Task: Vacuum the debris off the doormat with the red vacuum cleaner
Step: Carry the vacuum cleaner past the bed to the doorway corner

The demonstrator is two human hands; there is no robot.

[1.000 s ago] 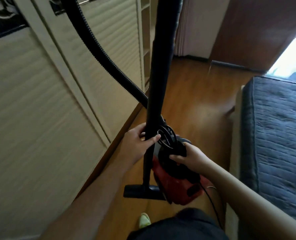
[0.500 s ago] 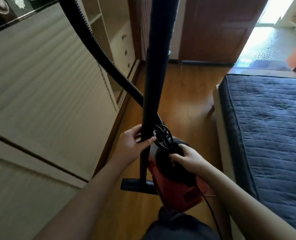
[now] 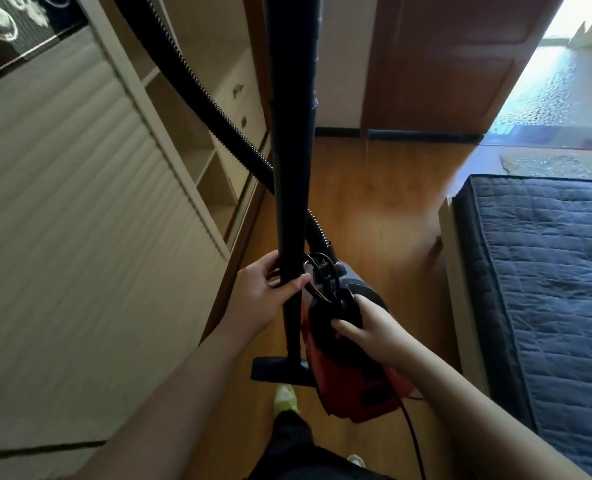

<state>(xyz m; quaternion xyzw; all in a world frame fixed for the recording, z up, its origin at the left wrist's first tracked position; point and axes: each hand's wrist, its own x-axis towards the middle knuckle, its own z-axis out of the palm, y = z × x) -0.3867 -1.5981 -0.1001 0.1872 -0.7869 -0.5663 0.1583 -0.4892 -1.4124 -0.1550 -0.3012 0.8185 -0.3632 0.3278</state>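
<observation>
red vacuum cleaner [image 3: 353,379], black wand [image 3: 292,140]

Both forearms are bare, no sleeves, no watch or rings showing on the left hand [image 3: 263,294] or the right hand [image 3: 367,327]. Down below, dark black trousers [image 3: 287,441], and pale yellow-green shoes [image 3: 285,398] peeking out on the feet.

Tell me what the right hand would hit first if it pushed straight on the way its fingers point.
The right hand points up and left, fingers already on the red vacuum cleaner's black top. Pushing on, it would probably meet the coiled cord, then the black wand; depth is unclear.
</observation>
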